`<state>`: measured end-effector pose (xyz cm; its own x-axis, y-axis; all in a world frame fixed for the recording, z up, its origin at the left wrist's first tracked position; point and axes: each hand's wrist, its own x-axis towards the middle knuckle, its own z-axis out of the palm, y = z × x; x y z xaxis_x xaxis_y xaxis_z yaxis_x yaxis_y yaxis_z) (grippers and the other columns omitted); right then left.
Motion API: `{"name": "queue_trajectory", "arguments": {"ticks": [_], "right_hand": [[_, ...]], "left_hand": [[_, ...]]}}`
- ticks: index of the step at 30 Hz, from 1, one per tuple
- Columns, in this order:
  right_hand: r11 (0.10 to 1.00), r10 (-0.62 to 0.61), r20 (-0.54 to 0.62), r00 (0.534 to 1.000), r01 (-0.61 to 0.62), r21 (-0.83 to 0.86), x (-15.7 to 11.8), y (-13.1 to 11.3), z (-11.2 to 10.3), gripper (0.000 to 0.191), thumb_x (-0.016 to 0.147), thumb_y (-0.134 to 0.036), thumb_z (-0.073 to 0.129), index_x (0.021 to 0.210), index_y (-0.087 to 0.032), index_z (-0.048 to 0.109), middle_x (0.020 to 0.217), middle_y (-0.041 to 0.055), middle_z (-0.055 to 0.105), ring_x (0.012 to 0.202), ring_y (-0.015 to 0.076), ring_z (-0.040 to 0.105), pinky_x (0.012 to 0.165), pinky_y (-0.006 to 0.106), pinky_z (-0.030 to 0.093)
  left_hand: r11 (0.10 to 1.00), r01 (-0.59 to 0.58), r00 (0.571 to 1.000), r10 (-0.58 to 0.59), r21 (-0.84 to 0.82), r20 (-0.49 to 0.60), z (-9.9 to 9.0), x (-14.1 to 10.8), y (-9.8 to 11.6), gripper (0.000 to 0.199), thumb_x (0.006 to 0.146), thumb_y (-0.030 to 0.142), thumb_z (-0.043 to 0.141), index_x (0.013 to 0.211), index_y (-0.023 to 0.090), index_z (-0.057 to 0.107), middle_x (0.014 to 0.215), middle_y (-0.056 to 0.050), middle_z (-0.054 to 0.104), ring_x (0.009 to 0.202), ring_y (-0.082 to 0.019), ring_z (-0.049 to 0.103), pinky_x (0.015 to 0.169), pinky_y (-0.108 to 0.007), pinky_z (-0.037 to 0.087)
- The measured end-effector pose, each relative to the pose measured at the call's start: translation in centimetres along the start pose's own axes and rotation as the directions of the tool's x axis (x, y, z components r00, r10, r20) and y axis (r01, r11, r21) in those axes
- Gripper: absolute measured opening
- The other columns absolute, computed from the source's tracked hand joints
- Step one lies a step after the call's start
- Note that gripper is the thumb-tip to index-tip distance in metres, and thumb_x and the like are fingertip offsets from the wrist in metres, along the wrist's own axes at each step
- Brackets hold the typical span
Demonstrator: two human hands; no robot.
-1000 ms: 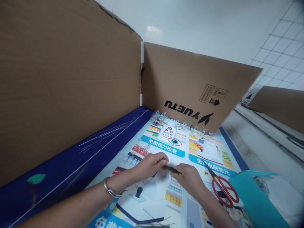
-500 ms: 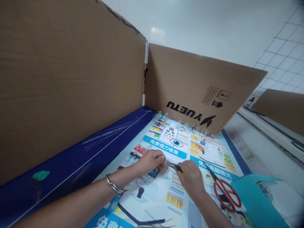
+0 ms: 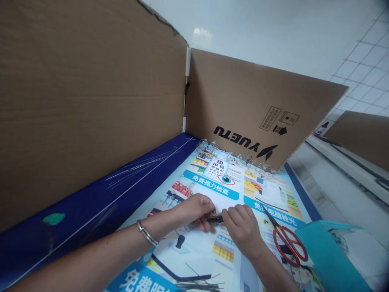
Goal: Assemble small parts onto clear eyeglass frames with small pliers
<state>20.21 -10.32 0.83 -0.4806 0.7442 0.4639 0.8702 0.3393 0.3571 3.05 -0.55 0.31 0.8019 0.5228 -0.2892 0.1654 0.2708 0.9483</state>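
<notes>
My left hand (image 3: 194, 213) and my right hand (image 3: 241, 229) meet over a printed poster (image 3: 267, 190) with Chinese text and an eye chart. Between them lies a small dark hand tool (image 3: 215, 219), pinched in my right fingers. Its far end reaches the curled fingers of my left hand, and what those fingers hold is hidden. A metal bangle (image 3: 146, 232) circles my left wrist. Red-handled scissors (image 3: 287, 245) lie on the poster to the right of my right hand.
Two cardboard panels (image 3: 240, 105) stand upright behind the poster, with scraps of clear plastic (image 3: 234, 159) along its far edge. A blue padded edge (image 3: 91, 194) runs along the left. A teal folder (image 3: 330, 257) sits front right, and thin dark strips (image 3: 197, 284) lie near the front.
My hands have come closer together around the tool, and the gap between them has narrowed. The view has shifted slightly.
</notes>
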Motion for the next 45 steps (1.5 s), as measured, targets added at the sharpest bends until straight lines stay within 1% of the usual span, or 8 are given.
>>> {"name": "queue_trajectory", "arguments": {"ticks": [3,7,14,18,22,29,38,45], "right_hand": [[1.000,-0.013,0.016,1.000,0.013,-0.010,0.01,0.03,-0.03,0.017,0.086,-0.014,0.043,0.096,-0.018,0.057,0.073,0.0041,0.053,0.077,0.0169,0.045,0.070,0.034,0.031],[1.000,-0.027,0.022,0.999,0.027,-0.013,0.04,0.03,-0.09,0.018,0.085,-0.014,0.044,0.098,-0.018,0.056,0.075,0.0045,0.054,0.078,0.0173,0.045,0.071,0.035,0.032],[1.000,-0.029,0.020,0.999,0.029,-0.002,0.07,-0.04,-0.19,0.018,0.085,-0.014,0.045,0.099,-0.018,0.056,0.074,0.0038,0.054,0.076,0.0164,0.045,0.070,0.034,0.032],[1.000,-0.031,0.007,0.999,0.031,0.002,0.02,-0.01,-0.21,0.017,0.085,-0.015,0.045,0.099,-0.017,0.056,0.074,0.0036,0.054,0.076,0.0158,0.046,0.070,0.034,0.032],[0.999,-0.035,0.008,0.999,0.035,0.002,-0.01,0.02,-0.20,0.016,0.085,-0.016,0.046,0.097,-0.017,0.056,0.073,0.0029,0.054,0.074,0.0152,0.045,0.068,0.033,0.031],[0.999,-0.036,0.040,0.999,0.036,-0.002,0.09,0.03,-0.22,0.014,0.084,-0.016,0.047,0.096,-0.017,0.056,0.071,0.0023,0.054,0.070,0.0153,0.043,0.063,0.034,0.030],[1.000,-0.021,0.068,0.997,0.020,0.022,0.04,-0.09,-0.16,0.014,0.085,-0.015,0.046,0.095,-0.017,0.056,0.071,0.0024,0.053,0.070,0.0158,0.041,0.063,0.034,0.029],[0.999,-0.006,0.102,0.995,0.001,0.047,0.07,-0.16,0.04,0.013,0.086,-0.016,0.044,0.088,-0.018,0.056,0.068,0.0020,0.049,0.067,0.0154,0.038,0.060,0.034,0.025]], "left_hand": [[1.000,0.025,0.999,-0.025,0.000,0.025,-0.04,0.04,-0.17,0.036,0.072,0.049,0.051,0.075,0.013,0.054,0.053,-0.006,0.065,0.049,-0.016,0.063,0.040,-0.019,0.042],[0.999,0.042,0.998,-0.042,-0.011,0.038,-0.02,0.12,-0.31,0.033,0.073,0.046,0.050,0.073,0.013,0.054,0.058,-0.007,0.067,0.049,-0.016,0.063,0.040,-0.020,0.043],[0.999,0.046,0.999,-0.046,-0.013,0.019,0.07,-0.01,-0.06,0.032,0.073,0.045,0.051,0.072,0.013,0.054,0.052,-0.005,0.064,0.047,-0.017,0.063,0.039,-0.021,0.043],[0.999,0.043,0.999,-0.043,-0.011,0.015,0.10,0.07,-0.17,0.032,0.073,0.045,0.052,0.071,0.013,0.054,0.051,-0.004,0.062,0.047,-0.017,0.063,0.038,-0.020,0.042],[0.999,0.044,0.999,-0.044,0.003,0.028,0.07,0.24,-0.39,0.034,0.073,0.047,0.051,0.072,0.013,0.055,0.049,-0.003,0.061,0.048,-0.017,0.063,0.039,-0.020,0.042],[0.997,0.066,0.997,-0.067,0.028,0.038,0.00,0.32,-0.59,0.038,0.074,0.050,0.049,0.073,0.012,0.054,0.048,-0.003,0.061,0.046,-0.016,0.062,0.038,-0.020,0.042],[0.998,0.063,0.998,-0.063,0.031,0.015,0.35,0.02,0.16,0.035,0.074,0.047,0.050,0.069,0.013,0.053,0.045,-0.001,0.059,0.044,-0.015,0.060,0.038,-0.019,0.041],[0.998,0.041,0.999,-0.042,0.053,0.015,0.33,0.26,-0.50,0.035,0.075,0.048,0.047,0.071,0.014,0.051,0.044,-0.001,0.058,0.043,-0.014,0.059,0.038,-0.020,0.041]]}}
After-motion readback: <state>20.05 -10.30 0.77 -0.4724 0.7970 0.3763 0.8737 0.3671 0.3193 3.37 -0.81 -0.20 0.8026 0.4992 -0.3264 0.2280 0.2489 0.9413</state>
